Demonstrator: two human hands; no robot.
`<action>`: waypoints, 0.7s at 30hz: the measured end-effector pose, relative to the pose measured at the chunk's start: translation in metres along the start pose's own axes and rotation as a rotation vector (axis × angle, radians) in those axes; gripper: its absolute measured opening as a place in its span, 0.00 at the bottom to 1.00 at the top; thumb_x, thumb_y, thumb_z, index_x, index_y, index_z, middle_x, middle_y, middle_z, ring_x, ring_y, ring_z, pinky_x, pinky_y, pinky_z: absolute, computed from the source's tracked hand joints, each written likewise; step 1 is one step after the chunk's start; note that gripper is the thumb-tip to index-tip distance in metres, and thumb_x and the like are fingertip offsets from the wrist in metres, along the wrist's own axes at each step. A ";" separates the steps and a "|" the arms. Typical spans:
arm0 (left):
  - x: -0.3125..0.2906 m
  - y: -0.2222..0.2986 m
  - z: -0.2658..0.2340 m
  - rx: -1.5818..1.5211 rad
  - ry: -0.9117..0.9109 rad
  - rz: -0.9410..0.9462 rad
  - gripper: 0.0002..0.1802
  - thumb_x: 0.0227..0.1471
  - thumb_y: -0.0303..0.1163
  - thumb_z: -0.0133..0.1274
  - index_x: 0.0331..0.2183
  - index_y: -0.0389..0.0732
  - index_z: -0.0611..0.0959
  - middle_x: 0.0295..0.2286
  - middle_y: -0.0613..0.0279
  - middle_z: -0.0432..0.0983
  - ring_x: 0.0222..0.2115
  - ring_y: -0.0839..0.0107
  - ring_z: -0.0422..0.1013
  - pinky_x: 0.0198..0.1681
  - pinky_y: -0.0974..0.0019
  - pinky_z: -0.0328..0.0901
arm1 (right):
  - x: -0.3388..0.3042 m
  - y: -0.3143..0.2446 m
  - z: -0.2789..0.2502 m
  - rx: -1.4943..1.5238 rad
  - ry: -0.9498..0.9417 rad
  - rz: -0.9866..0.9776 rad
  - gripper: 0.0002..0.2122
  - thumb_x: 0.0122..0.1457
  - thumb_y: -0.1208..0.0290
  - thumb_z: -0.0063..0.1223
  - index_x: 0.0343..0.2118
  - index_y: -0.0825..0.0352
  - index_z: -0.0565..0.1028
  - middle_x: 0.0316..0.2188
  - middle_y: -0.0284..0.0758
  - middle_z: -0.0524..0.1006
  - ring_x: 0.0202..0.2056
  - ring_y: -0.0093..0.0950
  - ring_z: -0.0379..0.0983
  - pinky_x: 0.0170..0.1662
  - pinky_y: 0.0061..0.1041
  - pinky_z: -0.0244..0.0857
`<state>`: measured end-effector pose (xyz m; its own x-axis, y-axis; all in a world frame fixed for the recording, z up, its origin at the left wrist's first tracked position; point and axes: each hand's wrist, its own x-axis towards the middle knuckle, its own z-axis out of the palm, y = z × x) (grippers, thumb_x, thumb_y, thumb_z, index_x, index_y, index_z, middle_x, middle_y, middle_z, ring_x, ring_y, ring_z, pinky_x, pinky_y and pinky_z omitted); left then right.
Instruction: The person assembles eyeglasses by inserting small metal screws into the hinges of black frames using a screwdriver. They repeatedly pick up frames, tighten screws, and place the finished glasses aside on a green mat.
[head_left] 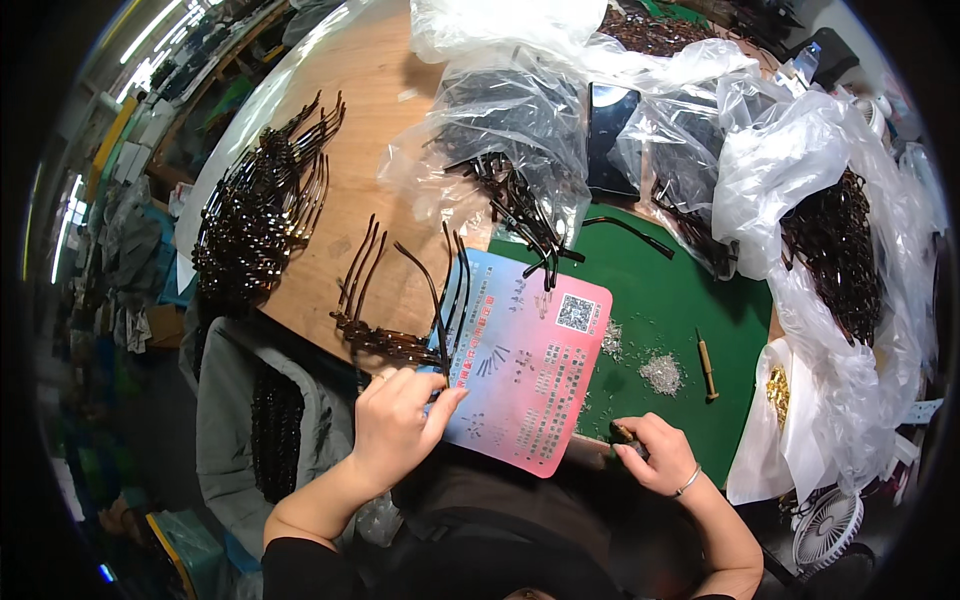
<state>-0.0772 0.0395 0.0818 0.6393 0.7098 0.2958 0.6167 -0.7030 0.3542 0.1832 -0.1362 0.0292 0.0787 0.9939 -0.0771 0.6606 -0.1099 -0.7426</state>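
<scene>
My left hand (395, 425) is closed at the near edge of a small stack of brown eyeglass frames (395, 343), its thumb and fingers pinching a frame there. Their temples stick up away from me, and the gripped part is mostly hidden by my fingers. Under the stack's right side lies a blue-and-pink printed sheet (530, 370). At the near edge of the green mat (700, 300), my right hand (660, 460) is curled around a small dark tool with a rounded brown end (622, 433); most of it is covered. Small clear pieces (660, 374) lie heaped on the mat.
A screwdriver (707, 365) lies on the mat's right. Loose dark temples (525, 215) spill from a plastic bag (520, 120). A phone (613, 135) lies beyond. A big pile of frames (255, 215) stands left; more bagged parts (835, 255) and a white fan (828, 530) are right.
</scene>
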 end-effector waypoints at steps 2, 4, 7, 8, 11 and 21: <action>0.013 -0.004 0.014 0.056 0.039 0.040 0.08 0.38 0.33 0.61 0.20 0.42 0.78 0.22 0.62 0.71 0.27 0.62 0.66 0.27 0.63 0.60 | -0.004 0.004 0.000 0.010 0.019 0.022 0.12 0.49 0.69 0.54 0.37 0.65 0.73 0.23 0.36 0.71 0.22 0.33 0.70 0.26 0.27 0.66; 0.015 -0.021 0.036 0.148 0.018 0.124 0.08 0.37 0.34 0.61 0.20 0.42 0.78 0.32 0.60 0.71 0.40 0.57 0.63 0.46 0.50 0.55 | -0.004 0.001 0.000 0.030 0.041 0.032 0.12 0.50 0.68 0.54 0.37 0.65 0.73 0.23 0.36 0.71 0.22 0.32 0.70 0.25 0.27 0.65; 0.002 -0.044 0.055 0.185 0.018 0.155 0.12 0.38 0.36 0.61 0.27 0.42 0.78 0.37 0.60 0.69 0.44 0.58 0.63 0.53 0.40 0.49 | -0.007 0.002 0.005 0.024 0.084 0.029 0.11 0.51 0.67 0.54 0.36 0.64 0.73 0.23 0.35 0.71 0.22 0.32 0.70 0.26 0.27 0.65; 0.006 -0.044 0.054 0.114 0.030 0.147 0.14 0.38 0.35 0.61 0.29 0.41 0.77 0.37 0.60 0.69 0.42 0.59 0.64 0.53 0.41 0.50 | -0.006 0.001 0.003 0.013 0.072 0.039 0.11 0.51 0.67 0.53 0.36 0.64 0.73 0.23 0.35 0.71 0.23 0.33 0.70 0.26 0.27 0.65; 0.029 -0.037 0.047 -0.001 0.026 0.184 0.15 0.39 0.32 0.60 0.32 0.40 0.76 0.30 0.59 0.72 0.33 0.60 0.68 0.46 0.51 0.60 | -0.005 0.000 0.002 -0.018 0.047 0.070 0.11 0.51 0.66 0.53 0.36 0.64 0.73 0.24 0.36 0.71 0.24 0.33 0.71 0.27 0.28 0.66; 0.189 -0.064 0.118 0.066 -0.231 -0.035 0.16 0.49 0.41 0.49 0.30 0.36 0.77 0.26 0.43 0.75 0.31 0.45 0.71 0.35 0.49 0.64 | -0.009 0.004 0.009 -0.015 0.093 0.068 0.11 0.53 0.64 0.51 0.37 0.63 0.71 0.25 0.37 0.71 0.26 0.35 0.72 0.28 0.30 0.66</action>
<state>0.0582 0.2134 0.0100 0.7005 0.7101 0.0705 0.6643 -0.6850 0.2992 0.1786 -0.1452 0.0215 0.1918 0.9793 -0.0645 0.6627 -0.1777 -0.7275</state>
